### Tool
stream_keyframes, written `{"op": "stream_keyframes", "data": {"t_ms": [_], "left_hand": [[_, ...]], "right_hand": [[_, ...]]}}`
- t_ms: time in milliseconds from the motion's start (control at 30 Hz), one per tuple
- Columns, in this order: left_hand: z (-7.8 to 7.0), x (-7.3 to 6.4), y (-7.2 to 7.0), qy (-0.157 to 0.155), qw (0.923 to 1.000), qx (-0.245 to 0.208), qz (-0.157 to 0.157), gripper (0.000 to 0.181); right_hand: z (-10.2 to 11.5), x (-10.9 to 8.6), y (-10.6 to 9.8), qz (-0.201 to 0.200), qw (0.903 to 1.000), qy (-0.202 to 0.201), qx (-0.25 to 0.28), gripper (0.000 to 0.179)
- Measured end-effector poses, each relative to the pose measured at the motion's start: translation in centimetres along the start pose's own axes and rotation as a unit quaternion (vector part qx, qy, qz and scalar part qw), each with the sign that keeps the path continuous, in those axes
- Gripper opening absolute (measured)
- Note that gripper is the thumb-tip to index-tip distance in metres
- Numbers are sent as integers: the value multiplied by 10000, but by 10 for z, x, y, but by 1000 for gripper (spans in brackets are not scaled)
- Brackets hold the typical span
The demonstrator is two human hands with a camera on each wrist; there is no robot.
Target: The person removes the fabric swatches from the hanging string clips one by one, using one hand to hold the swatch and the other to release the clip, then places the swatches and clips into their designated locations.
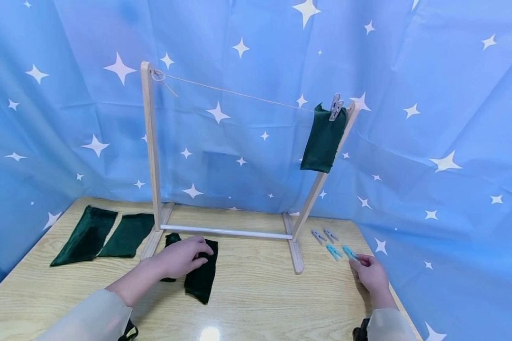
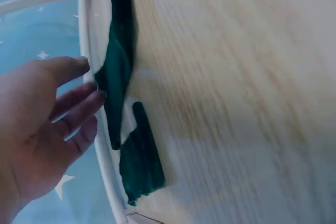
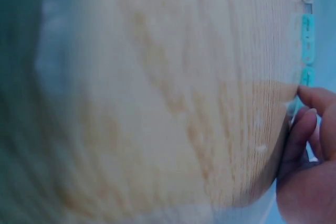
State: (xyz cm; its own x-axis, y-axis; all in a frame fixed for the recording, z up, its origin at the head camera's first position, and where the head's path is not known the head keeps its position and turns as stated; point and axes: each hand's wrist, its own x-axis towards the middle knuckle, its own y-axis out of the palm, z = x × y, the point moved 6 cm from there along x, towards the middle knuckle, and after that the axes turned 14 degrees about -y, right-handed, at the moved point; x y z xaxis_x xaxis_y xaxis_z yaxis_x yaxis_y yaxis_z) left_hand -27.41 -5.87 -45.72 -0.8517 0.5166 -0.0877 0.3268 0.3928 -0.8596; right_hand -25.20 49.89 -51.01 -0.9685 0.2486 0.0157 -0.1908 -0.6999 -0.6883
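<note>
My left hand (image 1: 183,258) hovers over or rests on a dark green cloth (image 1: 202,279); whether it touches is unclear. Its fingers are loosely bent, with a gap between thumb and fingers in the left wrist view. Another green cloth (image 1: 172,238) lies partly hidden beneath that hand. At the table's right side, my right hand (image 1: 372,274) pinches the near end of a turquoise clothespin (image 1: 350,252) with thumb and finger. Beside it lie a second turquoise clothespin (image 1: 334,252) and two grey clothespins (image 1: 318,237).
A wooden frame (image 1: 152,156) with a string (image 1: 239,94) across its top stands on the table (image 1: 256,293). From the string's right end hangs a green cloth (image 1: 323,142) under a grey clothespin (image 1: 336,107). Two green cloths (image 1: 85,237) lie flat at the left.
</note>
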Motion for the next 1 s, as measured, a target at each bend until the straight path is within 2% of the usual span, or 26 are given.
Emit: {"op": "stream_keyframes", "data": {"t_ms": [100,200,267,333,467,600,800,933,1000], "left_hand": [[4,6,3,-398,9990,159,119,43],[7,9,5,-556,9981,19,282,41],[6,12,3,-459,9987,-114,184,32],[6,16,0,-339,9993,-115,-60,25],[5,27,-1,-276,9986,107,-447,29],[4,36,3,-291,9973,377,-564,23],[5,42,3,-234,9957,322,-839,4],[9,46,3,-202,9958,184,-870,12],[11,47,3,-295,9959,120,-847,16]], "right_hand": [[-2,-1,1,30,10000,62,46,64],[-2,0,1,42,9999,78,130,65],[-1,0,1,46,9999,64,130,66],[0,0,0,33,9999,30,140,67],[1,0,-1,49,9999,-3,111,67],[-1,-2,1,62,10000,21,47,65],[-3,-2,3,17,10000,39,80,65],[-3,-1,1,28,9999,18,103,65],[-3,0,1,23,9999,-5,98,65]]}}
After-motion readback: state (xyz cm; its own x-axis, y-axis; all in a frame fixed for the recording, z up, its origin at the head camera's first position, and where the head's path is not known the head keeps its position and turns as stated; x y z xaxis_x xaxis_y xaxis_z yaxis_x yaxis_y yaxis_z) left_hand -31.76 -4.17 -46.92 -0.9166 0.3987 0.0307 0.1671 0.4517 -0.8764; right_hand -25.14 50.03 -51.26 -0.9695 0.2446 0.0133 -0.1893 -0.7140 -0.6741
